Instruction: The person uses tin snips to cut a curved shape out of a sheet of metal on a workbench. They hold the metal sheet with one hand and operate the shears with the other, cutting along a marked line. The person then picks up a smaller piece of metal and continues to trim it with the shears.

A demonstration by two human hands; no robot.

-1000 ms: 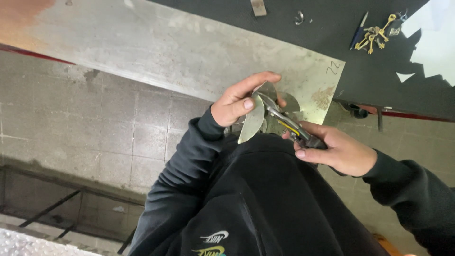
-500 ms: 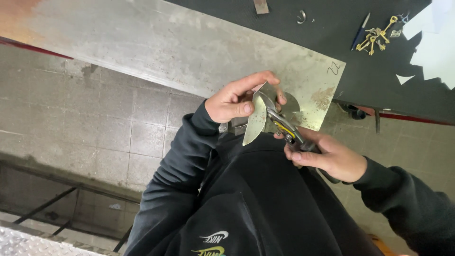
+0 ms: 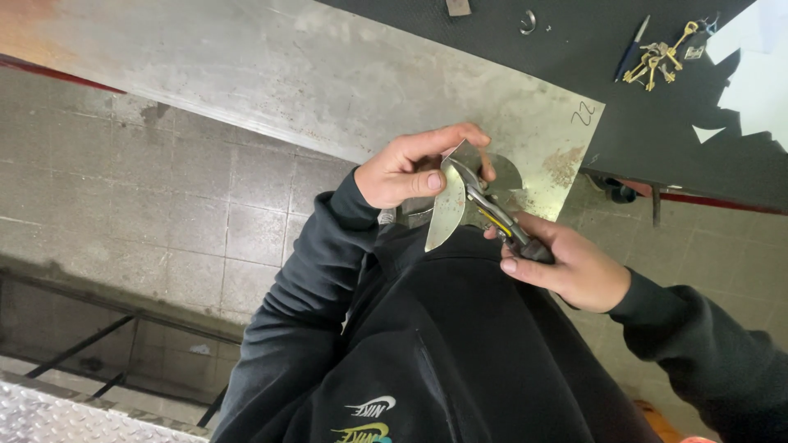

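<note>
My left hand [image 3: 404,170] pinches a small curved piece of sheet metal [image 3: 447,215], thumb on its face and fingers behind it. My right hand [image 3: 566,267] is closed around the dark handles of metal snips [image 3: 491,215], whose jaws bite into the piece just right of my left thumb. A rounded part of the piece shows behind the snips. Both hands are held over the near edge of a large steel sheet [image 3: 295,74] lying on the bench.
A dark bench mat [image 3: 624,107] lies beyond the steel sheet, with a bunch of keys [image 3: 661,56], a pen [image 3: 630,51], a small ring [image 3: 528,20] and white paper [image 3: 755,78] on it. A tiled floor [image 3: 148,205] lies below at the left.
The view has shifted a little. My hands, the snips and the metal piece have stayed together, with the right hand drawn slightly lower and the piece turned a bit.
</note>
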